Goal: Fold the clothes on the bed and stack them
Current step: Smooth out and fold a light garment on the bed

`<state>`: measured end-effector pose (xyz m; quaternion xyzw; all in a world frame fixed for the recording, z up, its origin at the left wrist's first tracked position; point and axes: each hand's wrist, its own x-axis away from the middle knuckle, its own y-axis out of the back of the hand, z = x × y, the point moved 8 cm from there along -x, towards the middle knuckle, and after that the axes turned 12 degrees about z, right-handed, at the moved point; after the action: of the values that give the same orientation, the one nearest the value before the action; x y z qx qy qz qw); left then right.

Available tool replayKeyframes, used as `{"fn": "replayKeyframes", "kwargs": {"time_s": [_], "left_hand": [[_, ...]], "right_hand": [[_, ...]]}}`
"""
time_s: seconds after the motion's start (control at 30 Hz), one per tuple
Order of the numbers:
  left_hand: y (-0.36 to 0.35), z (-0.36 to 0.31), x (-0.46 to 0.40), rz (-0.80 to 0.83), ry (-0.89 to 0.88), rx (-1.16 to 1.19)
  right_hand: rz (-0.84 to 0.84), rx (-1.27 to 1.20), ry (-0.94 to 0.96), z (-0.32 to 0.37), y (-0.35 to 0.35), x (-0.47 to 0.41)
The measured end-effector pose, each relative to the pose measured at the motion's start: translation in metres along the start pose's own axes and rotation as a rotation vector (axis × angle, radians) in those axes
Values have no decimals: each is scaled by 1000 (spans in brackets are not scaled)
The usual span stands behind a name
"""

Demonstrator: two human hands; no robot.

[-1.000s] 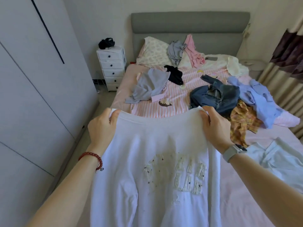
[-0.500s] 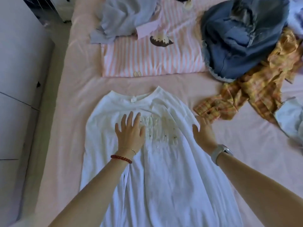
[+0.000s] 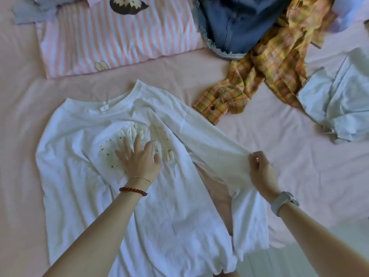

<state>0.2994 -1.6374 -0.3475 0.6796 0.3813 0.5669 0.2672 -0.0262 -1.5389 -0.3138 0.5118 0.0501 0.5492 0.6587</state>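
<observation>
Fingers (image 3: 137, 142) of the left hand (image 3: 139, 162) lie straight and spread, pressing flat on the cream lettering at the chest of the white long-sleeved top (image 3: 83, 156), which lies face up on the pink bedsheet (image 3: 22, 108) with its neckline pointing away from the person. Over to the right, the right hand (image 3: 261, 172) pinches the top's right sleeve (image 3: 211, 144) with curled fingers and thumb, holding it stretched out sideways and slightly lifted off the sheet (the cuff end droops below the hand). A red bead bracelet (image 3: 133, 190) circles the left wrist, a pale watch (image 3: 284, 201) the right.

Beyond the neckline lies a pink-and-white striped garment (image 3: 119, 41), spread flat. Near the sleeve's shoulder end sits a crumpled yellow plaid shirt (image 3: 265, 62), its cuff just beside the white top, and a frayed denim piece (image 3: 229, 27) lies partly under the plaid. A pale blue garment (image 3: 337, 100) is bunched at the far right, well apart from the right hand.
</observation>
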Motion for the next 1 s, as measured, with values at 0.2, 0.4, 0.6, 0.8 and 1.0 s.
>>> {"fn": "replayKeyframes", "kwargs": {"time_s": [0.2, 0.4, 0.6, 0.8, 1.0], "left_hand": [[31, -112, -38, -89, -339, -46], [13, -166, -106, 68, -378, -235], [28, -205, -114, 46, -476, -152], [82, -215, -92, -207, -413, 106], [73, -266, -100, -372, -438, -107]], "right_hand": [[-141, -64, 228, 23, 96, -82], [108, -90, -67, -81, 46, -80], [121, -235, -194, -105, 32, -81], [-226, -107, -28, -112, 168, -114], [-160, 482, -24, -110, 235, -206]]}}
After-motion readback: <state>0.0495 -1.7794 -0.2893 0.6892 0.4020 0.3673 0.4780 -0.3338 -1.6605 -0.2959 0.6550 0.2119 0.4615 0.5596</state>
